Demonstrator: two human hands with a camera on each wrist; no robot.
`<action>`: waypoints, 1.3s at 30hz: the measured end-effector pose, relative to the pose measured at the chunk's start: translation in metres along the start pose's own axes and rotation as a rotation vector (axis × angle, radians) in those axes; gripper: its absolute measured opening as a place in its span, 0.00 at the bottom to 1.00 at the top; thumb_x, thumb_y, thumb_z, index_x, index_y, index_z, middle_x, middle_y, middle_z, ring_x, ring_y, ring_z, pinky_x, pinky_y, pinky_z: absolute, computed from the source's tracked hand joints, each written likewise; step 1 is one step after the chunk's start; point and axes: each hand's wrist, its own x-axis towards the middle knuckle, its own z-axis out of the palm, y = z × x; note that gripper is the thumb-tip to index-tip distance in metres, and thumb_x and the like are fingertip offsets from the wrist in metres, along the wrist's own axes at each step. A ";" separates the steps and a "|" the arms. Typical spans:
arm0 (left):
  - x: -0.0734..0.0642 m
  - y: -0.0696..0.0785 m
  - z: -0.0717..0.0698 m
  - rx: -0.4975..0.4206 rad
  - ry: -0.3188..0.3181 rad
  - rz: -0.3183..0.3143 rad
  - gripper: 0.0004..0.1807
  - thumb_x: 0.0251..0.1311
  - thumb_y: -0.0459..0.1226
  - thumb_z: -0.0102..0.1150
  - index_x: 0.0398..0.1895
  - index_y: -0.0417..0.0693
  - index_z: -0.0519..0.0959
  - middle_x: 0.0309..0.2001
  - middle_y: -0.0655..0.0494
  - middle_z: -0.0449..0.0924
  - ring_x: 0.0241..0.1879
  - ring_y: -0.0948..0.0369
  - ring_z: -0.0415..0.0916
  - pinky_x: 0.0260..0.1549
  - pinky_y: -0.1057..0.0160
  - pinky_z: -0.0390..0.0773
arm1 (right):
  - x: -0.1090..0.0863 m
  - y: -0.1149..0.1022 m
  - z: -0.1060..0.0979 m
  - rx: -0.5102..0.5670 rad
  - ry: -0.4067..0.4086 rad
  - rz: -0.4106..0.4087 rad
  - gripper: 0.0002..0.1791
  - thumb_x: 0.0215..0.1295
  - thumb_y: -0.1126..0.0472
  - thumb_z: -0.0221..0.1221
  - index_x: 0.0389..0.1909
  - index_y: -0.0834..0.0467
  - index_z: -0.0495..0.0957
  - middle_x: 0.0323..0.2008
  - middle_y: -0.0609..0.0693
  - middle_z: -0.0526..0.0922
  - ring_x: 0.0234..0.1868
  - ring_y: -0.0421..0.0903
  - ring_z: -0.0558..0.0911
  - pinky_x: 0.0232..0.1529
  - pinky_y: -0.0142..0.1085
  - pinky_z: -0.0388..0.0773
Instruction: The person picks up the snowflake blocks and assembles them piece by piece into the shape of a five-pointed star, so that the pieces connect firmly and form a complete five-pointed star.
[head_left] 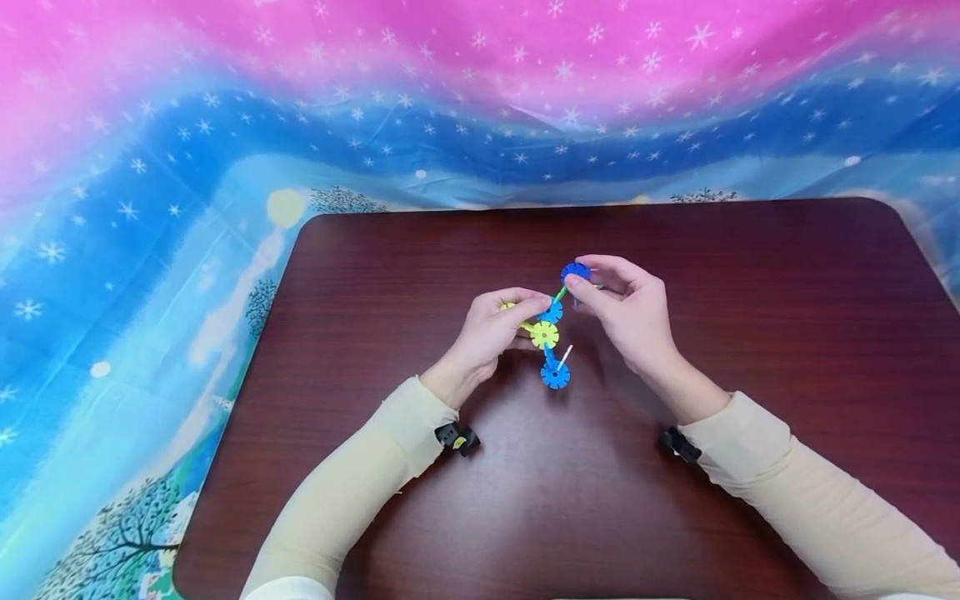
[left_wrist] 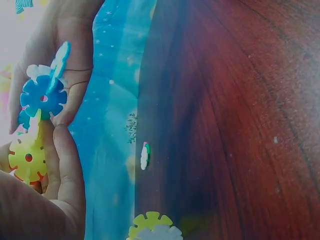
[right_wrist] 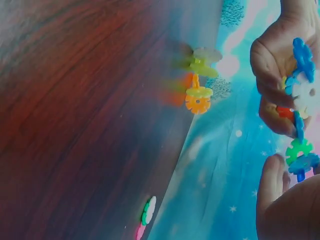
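Held above the table (head_left: 570,500), the chain (head_left: 545,336) is pinched near its middle by the left hand (head_left: 498,327) and at its dark blue disc (head_left: 575,272) by the right hand (head_left: 633,308), so too hard a twist could pop a slotted joint apart.

The discs (head_left: 553,382) look plastic, the tabletop (head_left: 577,508) glossy wood.

1. Head view, centre: left hand (head_left: 495,329) partly hides a yellow disc (head_left: 507,306).
2. Left wrist view, bottom: white disc (left_wrist: 160,233) cut off.
3. Right wrist view, bottom: pink piece (right_wrist: 140,231) cut off.
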 end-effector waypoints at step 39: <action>0.004 -0.010 0.006 -0.086 0.078 -0.025 0.13 0.69 0.40 0.67 0.47 0.39 0.86 0.36 0.51 0.84 0.31 0.60 0.82 0.37 0.56 0.88 | 0.012 -0.005 -0.010 -0.115 -0.031 0.096 0.22 0.72 0.54 0.66 0.62 0.60 0.81 0.46 0.54 0.87 0.40 0.47 0.89 0.44 0.38 0.87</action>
